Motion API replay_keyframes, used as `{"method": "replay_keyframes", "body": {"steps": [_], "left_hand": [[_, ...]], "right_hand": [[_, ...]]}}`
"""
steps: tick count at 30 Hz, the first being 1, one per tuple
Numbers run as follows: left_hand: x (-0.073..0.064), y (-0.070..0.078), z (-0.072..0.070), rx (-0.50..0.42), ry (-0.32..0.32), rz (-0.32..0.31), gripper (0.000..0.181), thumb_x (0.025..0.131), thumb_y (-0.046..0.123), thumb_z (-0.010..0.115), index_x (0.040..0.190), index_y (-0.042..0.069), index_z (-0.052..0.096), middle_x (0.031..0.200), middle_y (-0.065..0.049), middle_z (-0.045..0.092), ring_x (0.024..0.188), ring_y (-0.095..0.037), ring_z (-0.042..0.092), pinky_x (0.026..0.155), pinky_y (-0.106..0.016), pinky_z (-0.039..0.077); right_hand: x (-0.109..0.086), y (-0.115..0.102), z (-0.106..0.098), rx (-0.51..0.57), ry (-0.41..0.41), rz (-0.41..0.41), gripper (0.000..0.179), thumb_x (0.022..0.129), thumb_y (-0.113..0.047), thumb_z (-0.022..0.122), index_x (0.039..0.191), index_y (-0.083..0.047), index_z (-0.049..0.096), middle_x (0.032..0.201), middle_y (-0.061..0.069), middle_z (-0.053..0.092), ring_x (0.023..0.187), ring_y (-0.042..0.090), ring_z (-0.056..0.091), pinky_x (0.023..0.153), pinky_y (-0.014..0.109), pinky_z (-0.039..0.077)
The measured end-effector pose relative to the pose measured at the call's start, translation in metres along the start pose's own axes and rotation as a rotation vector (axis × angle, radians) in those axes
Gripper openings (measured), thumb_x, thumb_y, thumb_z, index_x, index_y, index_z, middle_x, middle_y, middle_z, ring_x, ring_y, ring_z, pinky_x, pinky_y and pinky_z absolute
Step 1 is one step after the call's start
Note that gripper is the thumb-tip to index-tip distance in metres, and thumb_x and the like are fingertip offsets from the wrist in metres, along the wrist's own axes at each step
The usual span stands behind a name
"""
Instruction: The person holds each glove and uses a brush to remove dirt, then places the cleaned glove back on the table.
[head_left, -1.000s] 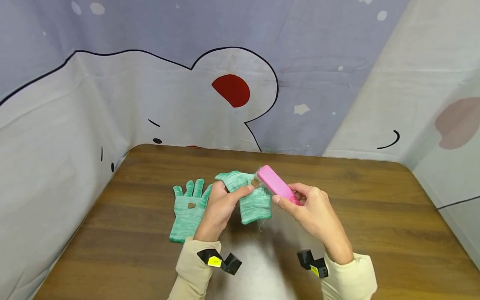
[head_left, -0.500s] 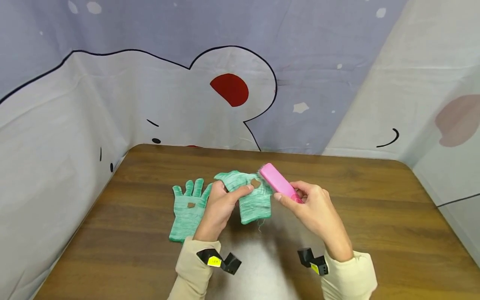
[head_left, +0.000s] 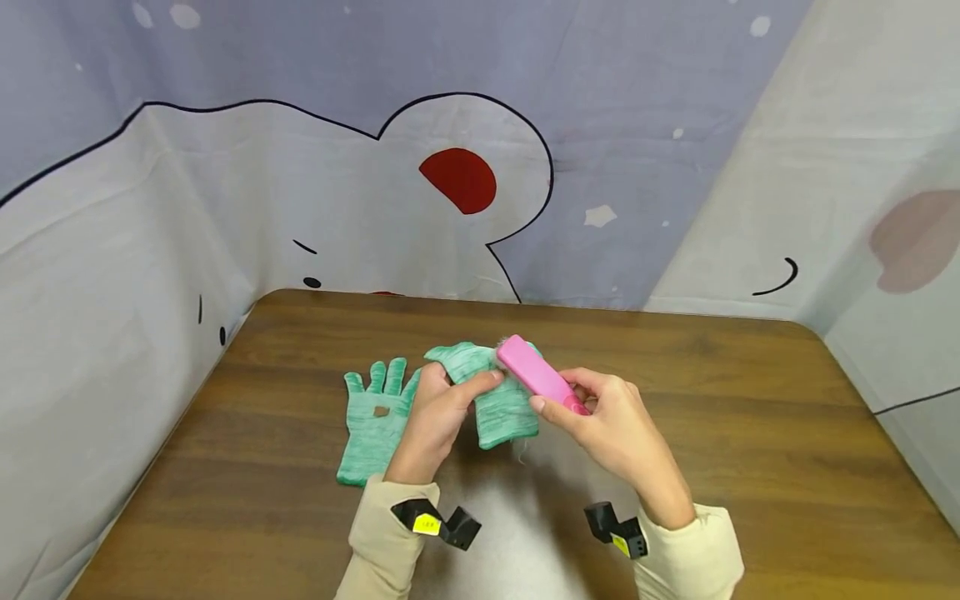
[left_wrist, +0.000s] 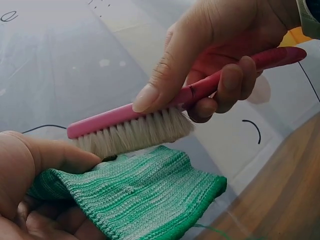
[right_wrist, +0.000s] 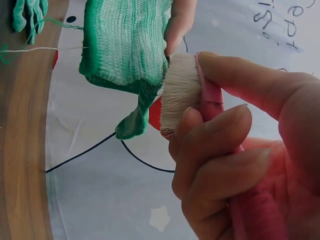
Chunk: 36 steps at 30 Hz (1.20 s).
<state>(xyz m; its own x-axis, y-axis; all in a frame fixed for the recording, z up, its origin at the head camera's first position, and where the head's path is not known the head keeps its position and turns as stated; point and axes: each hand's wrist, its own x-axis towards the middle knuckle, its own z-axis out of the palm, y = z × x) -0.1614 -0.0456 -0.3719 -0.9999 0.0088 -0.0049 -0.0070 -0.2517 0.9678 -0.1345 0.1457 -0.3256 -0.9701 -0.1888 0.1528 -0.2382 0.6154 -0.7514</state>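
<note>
The right hand [head_left: 618,425] is closed around the handle of a pink brush [head_left: 536,371], its thumb laid on the smooth, glossy back and its fingers curled beneath, while the left hand [head_left: 438,417] pinches a green glove [head_left: 506,417] between thumb on top and fingers underneath, holding it above the table. The brush is a slim, rounded bar tapering to a darker handle; its dense pale bristles [left_wrist: 135,132] face the glove beside the left thumb, and whether every tip touches cannot be told. The knit is ribbed and soft, mottled in green and near-white, with a darker green hem and loose threads [head_left: 522,452] trailing from it. Just left of the left hand, a second glove [head_left: 372,442] of the same knit lies flat, fingers pointing away, a small brown patch [head_left: 381,412] on it. Cream sleeves [head_left: 386,533] cover the forearms, with small black cameras [head_left: 459,527] at the wrists. Below spreads a wood-grained brown table [head_left: 750,417] with rounded far corners and a pale sheen near the front. Around it hangs a creased cloth [head_left: 637,125] in greyish lavender and white, printed with black outlines, a red shape [head_left: 459,181] and white spots.
</note>
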Motion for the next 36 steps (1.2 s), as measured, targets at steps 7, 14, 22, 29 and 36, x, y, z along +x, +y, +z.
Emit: {"method": "replay_keyframes", "body": {"steps": [7, 14, 22, 29, 36], "left_hand": [[-0.001, 0.001, 0.001, 0.000, -0.004, 0.005, 0.018, 0.075, 0.006, 0.072, 0.074, 0.006, 0.053, 0.059, 0.003, 0.043, 0.060, -0.010, 0.046, 0.061, -0.023, 0.043], [-0.001, 0.000, 0.000, 0.019, 0.011, 0.008, 0.021, 0.075, 0.006, 0.072, 0.072, 0.006, 0.052, 0.059, 0.002, 0.043, 0.060, -0.012, 0.045, 0.061, -0.025, 0.043], [-0.002, 0.000, 0.000, 0.038, 0.015, -0.003, 0.021, 0.074, 0.008, 0.073, 0.073, 0.006, 0.052, 0.060, 0.001, 0.045, 0.062, -0.012, 0.047, 0.063, -0.025, 0.044], [-0.003, 0.000, -0.001, 0.051, 0.009, -0.014, 0.024, 0.074, 0.009, 0.073, 0.071, 0.008, 0.050, 0.059, 0.001, 0.040, 0.060, -0.014, 0.045, 0.061, -0.026, 0.042], [-0.003, 0.000, -0.001, 0.041, 0.009, -0.020, 0.027, 0.074, 0.009, 0.074, 0.069, 0.009, 0.047, 0.056, 0.002, 0.036, 0.056, -0.016, 0.040, 0.055, -0.026, 0.037]], "right_hand": [[0.000, 0.000, -0.002, -0.013, 0.022, 0.005, 0.038, 0.076, -0.036, 0.074, 0.100, -0.006, 0.067, 0.078, 0.002, 0.066, 0.062, 0.011, 0.056, 0.053, 0.024, 0.046], [0.001, 0.002, -0.004, -0.034, 0.027, 0.030, 0.038, 0.076, -0.038, 0.073, 0.100, -0.008, 0.068, 0.073, 0.001, 0.063, 0.060, 0.012, 0.053, 0.052, 0.024, 0.044], [0.003, 0.007, -0.004, -0.038, 0.025, 0.046, 0.039, 0.077, -0.038, 0.073, 0.100, -0.007, 0.067, 0.074, 0.002, 0.064, 0.061, 0.012, 0.054, 0.053, 0.025, 0.045], [0.003, 0.009, -0.004, -0.040, 0.029, 0.056, 0.039, 0.076, -0.039, 0.073, 0.099, -0.008, 0.068, 0.074, 0.002, 0.064, 0.061, 0.012, 0.054, 0.054, 0.025, 0.045], [0.005, 0.013, -0.006, -0.076, 0.046, 0.061, 0.038, 0.077, -0.038, 0.072, 0.099, -0.007, 0.067, 0.073, 0.002, 0.062, 0.060, 0.014, 0.053, 0.053, 0.026, 0.044]]}}
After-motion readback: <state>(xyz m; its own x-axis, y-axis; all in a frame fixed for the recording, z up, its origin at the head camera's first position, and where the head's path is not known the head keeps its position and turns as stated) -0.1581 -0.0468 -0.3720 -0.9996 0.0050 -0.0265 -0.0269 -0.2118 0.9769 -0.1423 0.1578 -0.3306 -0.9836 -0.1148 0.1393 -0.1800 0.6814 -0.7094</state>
